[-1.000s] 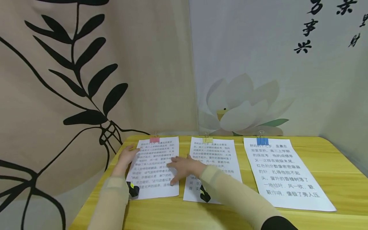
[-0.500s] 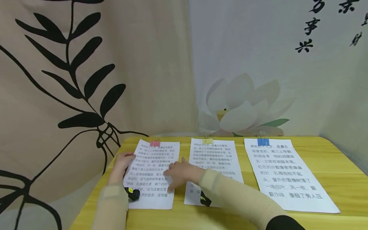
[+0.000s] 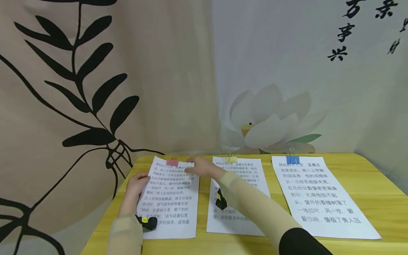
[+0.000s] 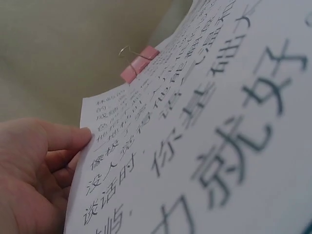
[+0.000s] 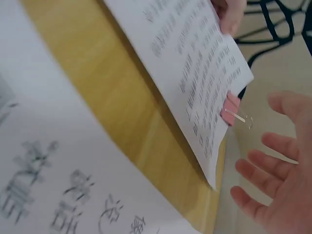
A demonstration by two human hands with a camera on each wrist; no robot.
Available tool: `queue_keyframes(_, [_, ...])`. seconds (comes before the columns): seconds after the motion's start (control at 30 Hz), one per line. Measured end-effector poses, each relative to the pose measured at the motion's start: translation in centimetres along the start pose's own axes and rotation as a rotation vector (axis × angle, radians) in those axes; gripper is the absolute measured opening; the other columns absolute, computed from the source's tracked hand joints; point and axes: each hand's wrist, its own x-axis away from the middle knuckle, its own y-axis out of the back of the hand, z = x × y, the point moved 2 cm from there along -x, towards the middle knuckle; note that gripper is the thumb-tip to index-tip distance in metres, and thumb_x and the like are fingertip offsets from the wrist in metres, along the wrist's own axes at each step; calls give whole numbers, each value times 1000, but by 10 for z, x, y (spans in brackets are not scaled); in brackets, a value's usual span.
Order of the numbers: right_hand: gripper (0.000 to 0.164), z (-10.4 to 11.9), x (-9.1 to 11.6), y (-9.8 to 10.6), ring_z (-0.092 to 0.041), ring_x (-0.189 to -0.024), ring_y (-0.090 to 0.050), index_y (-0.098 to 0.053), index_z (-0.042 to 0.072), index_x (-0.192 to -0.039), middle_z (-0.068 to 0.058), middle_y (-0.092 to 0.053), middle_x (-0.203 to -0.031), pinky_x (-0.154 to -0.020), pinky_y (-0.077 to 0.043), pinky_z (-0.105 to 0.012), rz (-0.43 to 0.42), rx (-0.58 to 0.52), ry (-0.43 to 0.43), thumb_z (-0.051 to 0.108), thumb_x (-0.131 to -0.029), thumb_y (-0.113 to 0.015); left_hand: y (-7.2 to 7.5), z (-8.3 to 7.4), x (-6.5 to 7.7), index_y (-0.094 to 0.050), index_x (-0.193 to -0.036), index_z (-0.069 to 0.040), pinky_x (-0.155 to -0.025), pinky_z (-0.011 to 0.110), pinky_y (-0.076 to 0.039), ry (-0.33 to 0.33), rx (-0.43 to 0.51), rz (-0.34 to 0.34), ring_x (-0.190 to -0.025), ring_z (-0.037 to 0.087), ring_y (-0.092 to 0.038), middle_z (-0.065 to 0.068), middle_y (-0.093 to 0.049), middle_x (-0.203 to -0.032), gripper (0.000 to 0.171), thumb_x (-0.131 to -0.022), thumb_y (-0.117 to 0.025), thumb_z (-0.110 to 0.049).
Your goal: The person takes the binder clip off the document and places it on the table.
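My left hand [image 3: 135,186] pinches the left edge of the leftmost printed sheet [image 3: 169,202], thumb on top and fingers curled behind the paper, as the left wrist view shows. A pink binder clip [image 4: 140,64] grips the sheet's top edge. That sheet is slightly lifted and bowed. My right hand [image 3: 204,168] is over the sheet's upper right corner in the head view. The right wrist view shows its fingers [image 5: 275,165] loosely spread beside the pink clip, with nothing between them.
A middle printed sheet [image 3: 232,223] with a yellow binder clip [image 3: 231,159] lies under my right forearm. Further right lies another sheet [image 3: 322,212] with a blue binder clip [image 3: 293,160]. The yellow wooden table [image 3: 360,177] ends at a curtain [image 3: 178,88] behind.
The leftmost sheet has come closer to me, held by my left hand. My right hand has moved from the sheet's right edge up toward its top right corner.
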Motion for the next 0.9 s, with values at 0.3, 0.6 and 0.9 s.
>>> queue_keyframes(0.3, [55,-8,-19,-10,-32,-126,-48,-46,-1,-141,-15,-51,-139,-103,-41,-43,-75,-377,-88,26,-95,-60,-2,1,8,-55,-128,3,-67,29,-49,-22,63,1,-81,19,-58,18,-60,-110,36,-97,-55,-16])
queue_keyframes(0.6, [56,-5,-34,-19,-40,-132,-39,-31,-6,-146,-22,-42,-144,-105,-37,-51,-86,-954,-174,17,-99,-52,2,-2,7,-58,-125,4,-66,28,-49,-52,79,6,-78,18,-59,17,-62,-107,35,-96,-57,-16])
queue_keyframes(0.9, [59,-1,-47,-23,-42,-138,-28,-22,-4,-149,-22,-27,-153,-109,-30,-53,-32,-1095,-173,23,-103,-46,4,-3,5,-59,-123,4,-66,29,-49,-65,122,16,-76,17,-59,14,-64,-103,32,-97,-58,-15])
